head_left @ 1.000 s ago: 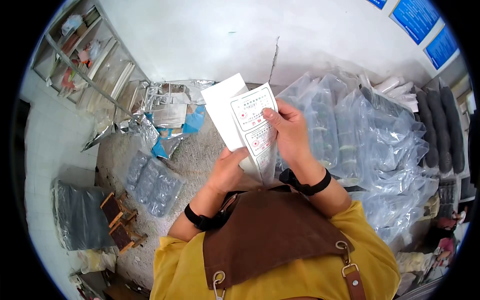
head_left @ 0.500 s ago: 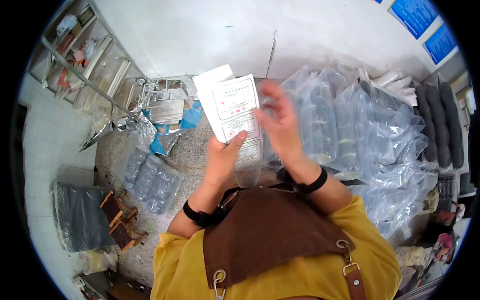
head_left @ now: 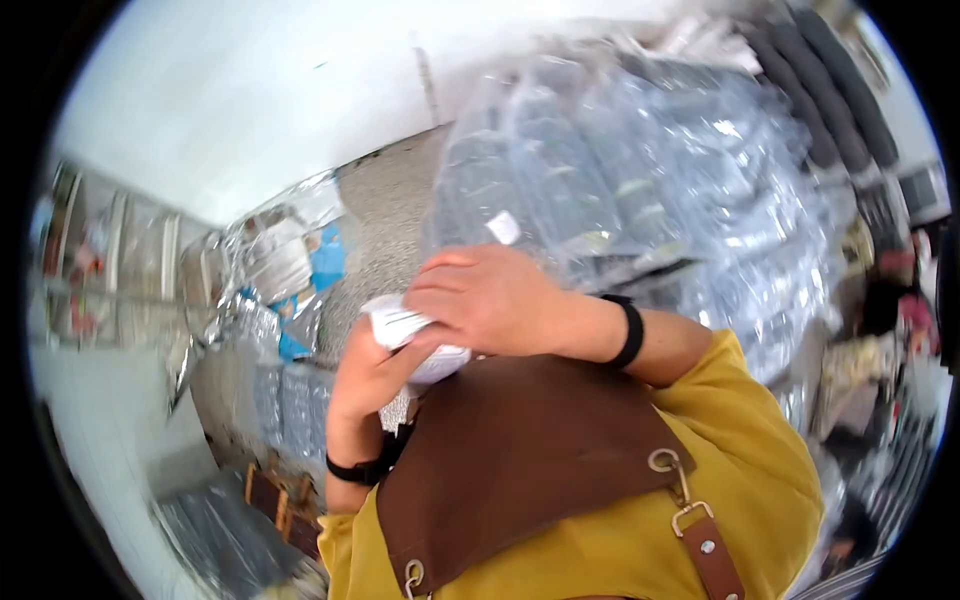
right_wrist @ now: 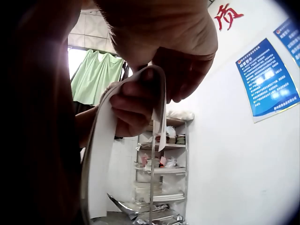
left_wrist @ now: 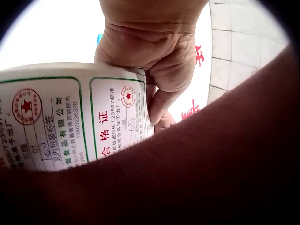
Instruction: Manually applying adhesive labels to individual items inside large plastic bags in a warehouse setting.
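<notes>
A small stack of printed white label sheets (head_left: 397,318) is bent over between both hands, in front of the brown apron. My left hand (head_left: 362,372) grips the sheets from the left. Coming across from the right, my right hand (head_left: 495,298) covers their top, with its fingers curled over the bend. In the left wrist view the label sheets (left_wrist: 44,117) show green-framed panels with red round stamps. The right wrist view shows the sheets (right_wrist: 101,154) edge-on and curved, with fingers (right_wrist: 129,110) wrapped round them.
Clear plastic bags (head_left: 560,170) with filled packs lie beyond the hands, a small white square (head_left: 503,227) on one. Dark grey rolls (head_left: 820,90) lie at the back right. Foil and blue sheeting (head_left: 325,262) and a shelf rack (head_left: 110,260) stand left. Wooden stools (head_left: 280,505) are lower left.
The sheets, spread upright before, are now bent and lower. The right hand, which lifted off them half a second ago, is back over them. The head view has turned rightward.
</notes>
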`<state>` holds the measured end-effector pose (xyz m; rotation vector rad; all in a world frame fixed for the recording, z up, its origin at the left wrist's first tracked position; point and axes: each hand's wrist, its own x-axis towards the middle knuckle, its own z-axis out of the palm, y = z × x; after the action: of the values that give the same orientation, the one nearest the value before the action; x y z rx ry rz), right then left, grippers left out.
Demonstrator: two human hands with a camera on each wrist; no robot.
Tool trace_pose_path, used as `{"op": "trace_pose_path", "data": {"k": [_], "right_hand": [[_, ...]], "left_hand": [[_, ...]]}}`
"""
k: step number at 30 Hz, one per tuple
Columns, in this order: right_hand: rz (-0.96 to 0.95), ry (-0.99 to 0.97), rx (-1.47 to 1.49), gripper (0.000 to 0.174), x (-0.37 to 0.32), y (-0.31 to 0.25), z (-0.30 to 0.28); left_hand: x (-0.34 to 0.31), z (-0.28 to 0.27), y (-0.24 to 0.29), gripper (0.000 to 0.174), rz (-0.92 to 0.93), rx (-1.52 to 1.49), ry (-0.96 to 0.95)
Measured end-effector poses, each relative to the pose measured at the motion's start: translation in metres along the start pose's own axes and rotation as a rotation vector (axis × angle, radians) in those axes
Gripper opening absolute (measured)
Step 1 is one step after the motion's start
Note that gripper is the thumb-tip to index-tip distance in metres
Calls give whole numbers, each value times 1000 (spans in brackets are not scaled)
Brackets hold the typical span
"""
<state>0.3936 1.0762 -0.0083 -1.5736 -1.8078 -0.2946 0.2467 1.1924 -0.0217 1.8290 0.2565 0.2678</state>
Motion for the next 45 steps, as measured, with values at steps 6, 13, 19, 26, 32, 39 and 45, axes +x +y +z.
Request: {"op": "trace_pose_path", "data": {"k": [6, 13, 19, 26, 32, 39, 45], "right_hand": [[107, -19, 226, 22, -36, 8, -22], [308, -195, 303, 26, -87, 42, -70], [489, -31, 462, 25, -139, 93, -88], [804, 151, 619, 22, -155, 126, -132], [632, 105, 233, 36, -145, 139, -139], [368, 13, 117, 21, -145, 152, -124], [316, -32, 238, 12, -144, 167, -114]], "left_hand": [[14, 21, 6, 9, -138, -11, -281], [86, 80, 32, 24, -216, 33, -592], [144, 135, 31, 24, -256, 39, -721], [185, 166, 62, 25, -285, 45, -615], [188, 179, 50, 40, -210, 177, -475], [178, 178, 41, 27, -248, 222, -347], [178, 175, 48, 19, -275, 234, -297]]}}
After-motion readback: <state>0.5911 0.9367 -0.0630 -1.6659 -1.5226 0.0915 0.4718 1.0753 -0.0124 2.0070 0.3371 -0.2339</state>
